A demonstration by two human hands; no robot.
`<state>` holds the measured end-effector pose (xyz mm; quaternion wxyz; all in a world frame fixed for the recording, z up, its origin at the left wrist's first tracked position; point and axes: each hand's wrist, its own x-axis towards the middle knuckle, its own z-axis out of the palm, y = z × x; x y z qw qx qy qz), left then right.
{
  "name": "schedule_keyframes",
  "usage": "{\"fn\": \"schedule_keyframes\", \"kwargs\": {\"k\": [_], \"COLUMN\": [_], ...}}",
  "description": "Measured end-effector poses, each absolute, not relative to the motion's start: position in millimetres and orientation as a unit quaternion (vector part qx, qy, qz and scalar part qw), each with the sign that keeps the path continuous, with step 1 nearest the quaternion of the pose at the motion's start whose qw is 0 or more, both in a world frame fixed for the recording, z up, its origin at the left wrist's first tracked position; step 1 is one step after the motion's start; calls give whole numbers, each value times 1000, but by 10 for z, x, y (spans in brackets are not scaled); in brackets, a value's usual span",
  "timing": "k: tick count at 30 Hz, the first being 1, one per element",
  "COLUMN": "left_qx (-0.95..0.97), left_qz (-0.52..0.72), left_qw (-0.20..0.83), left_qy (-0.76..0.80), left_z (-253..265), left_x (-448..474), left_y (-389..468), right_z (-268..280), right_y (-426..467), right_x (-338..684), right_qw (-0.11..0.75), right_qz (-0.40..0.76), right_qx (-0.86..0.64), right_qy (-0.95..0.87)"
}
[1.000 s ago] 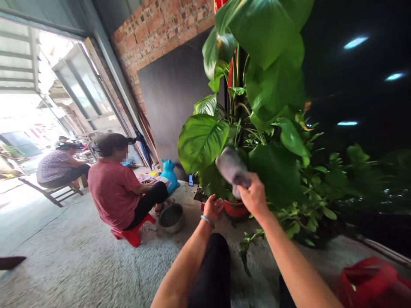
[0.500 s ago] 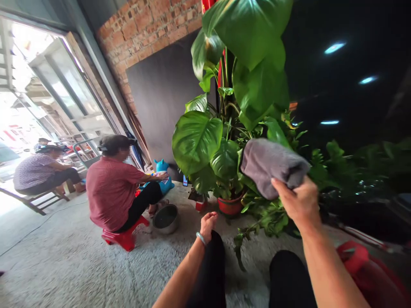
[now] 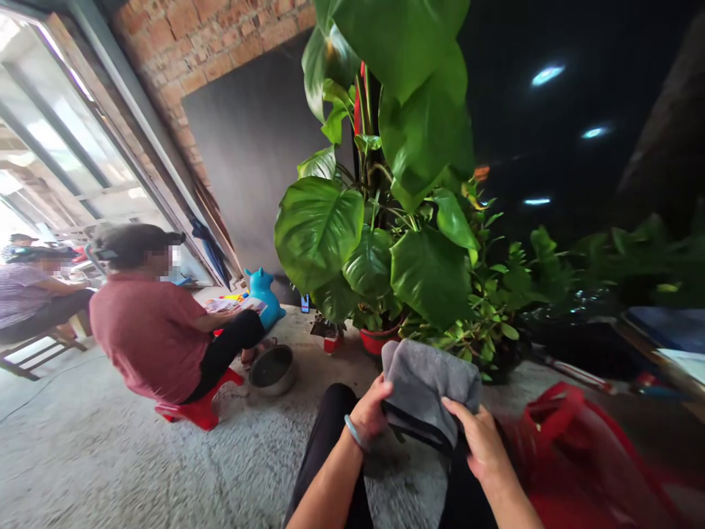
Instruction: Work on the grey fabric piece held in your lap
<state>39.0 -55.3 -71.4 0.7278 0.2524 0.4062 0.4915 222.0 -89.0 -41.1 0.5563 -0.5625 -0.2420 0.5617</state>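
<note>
My left hand (image 3: pixel 370 413) pinches the left edge of the grey cloth (image 3: pixel 432 376), and my right hand (image 3: pixel 480 442) pinches its right side, thumb uppermost (its other fingers are mostly hidden). The cloth is nearer than the plant (image 3: pixel 319 228), left of the red bag (image 3: pixel 578 455).

Forearms (image 3: pixel 329 477) angle inward — left fingers (image 3: pixel 379 389) and right fingers (image 3: pixel 461 414) both bent, gripping.

Grey floor (image 3: pixel 126 470) lies before brick wall (image 3: pixel 203 44) and, perhaps, dark glass (image 3: pixel 518 139).
</note>
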Motion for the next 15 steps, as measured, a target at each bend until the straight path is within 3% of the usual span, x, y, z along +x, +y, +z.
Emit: {"fn": "schedule_keyframes", "kwargs": {"k": [7, 15], "left_qx": [251, 164], "left_qz": [573, 470], "left_qw": [648, 761], "left_qy": [435, 417], "left_z": [-653, -636], "left_x": [565, 481], "left_y": [-604, -564], "right_z": [-454, -456], "right_y": [-1248, -1238], "right_x": [1876, 1944], "right_qw": [514, 561], "right_qz": [609, 514], "right_qx": [-549, -562], "right_qy": [-252, -325]}}
